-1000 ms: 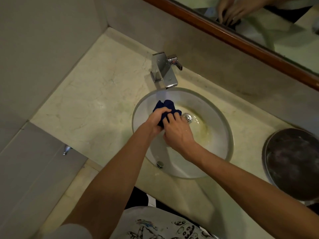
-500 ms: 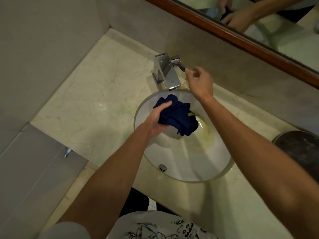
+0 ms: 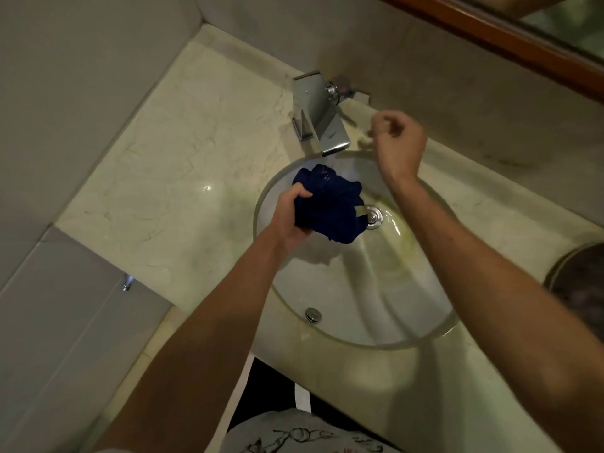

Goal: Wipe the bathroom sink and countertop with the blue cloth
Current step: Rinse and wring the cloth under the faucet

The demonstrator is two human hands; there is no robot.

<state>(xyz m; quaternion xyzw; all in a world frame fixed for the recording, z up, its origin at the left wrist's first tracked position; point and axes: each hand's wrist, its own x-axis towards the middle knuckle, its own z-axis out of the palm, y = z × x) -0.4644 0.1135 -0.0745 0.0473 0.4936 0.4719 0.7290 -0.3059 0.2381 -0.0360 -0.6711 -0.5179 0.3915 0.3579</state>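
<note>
A bunched dark blue cloth (image 3: pixel 330 209) hangs over the left half of the round white sink (image 3: pixel 353 282). My left hand (image 3: pixel 291 214) grips the cloth from its left side, just beside the drain (image 3: pixel 373 217). My right hand (image 3: pixel 397 145) hovers above the sink's back rim, right of the chrome faucet (image 3: pixel 318 117), with its fingers loosely curled and nothing in them. It is close to the faucet handle (image 3: pixel 343 91) but apart from it. The pale marble countertop (image 3: pixel 183 178) surrounds the sink.
A dark round basin (image 3: pixel 578 289) sits on the counter at the far right edge. A wood-framed mirror (image 3: pixel 510 37) runs along the back wall. A grey tiled wall (image 3: pixel 58 93) closes the left side, with a small metal fitting (image 3: pixel 126 282) below the counter's edge.
My right hand let go of the cloth and rose to the right of the faucet. The cloth loosened from a tight wad in both hands to a bunch held by my left hand alone.
</note>
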